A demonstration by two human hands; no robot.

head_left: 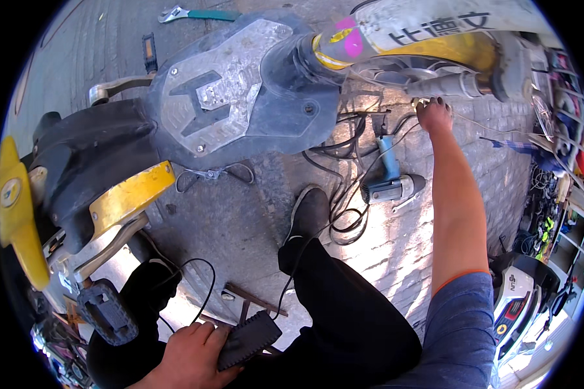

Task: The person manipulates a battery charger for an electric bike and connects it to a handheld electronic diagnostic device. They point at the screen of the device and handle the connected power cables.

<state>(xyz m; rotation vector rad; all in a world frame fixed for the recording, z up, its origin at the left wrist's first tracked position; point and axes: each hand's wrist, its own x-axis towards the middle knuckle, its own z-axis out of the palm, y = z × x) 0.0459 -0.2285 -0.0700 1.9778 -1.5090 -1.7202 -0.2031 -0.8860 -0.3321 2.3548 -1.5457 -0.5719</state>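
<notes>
My left hand (191,350) is closed on a black rectangular device (252,336) with ridged edges and cables, over my lap at the bottom. My right arm stretches forward, and my right hand (435,115) is closed round something small and metallic, too small to name, beside the grey front tube (444,86) of a yellow and black scooter (123,198). The scooter's grey footboard with a metal plate (214,91) spans the top middle. Just left of my right hand, a blue-handled power tool (386,181) lies on the ground among black cables (350,220).
A green-handled adjustable wrench (198,14) lies beyond the scooter. A pedal (107,311) hangs at lower left. A small wire loop (214,175) is on the pavement (246,201) near my shoe (308,211). A white and black machine (512,298) and cluttered shelving (568,214) line the right.
</notes>
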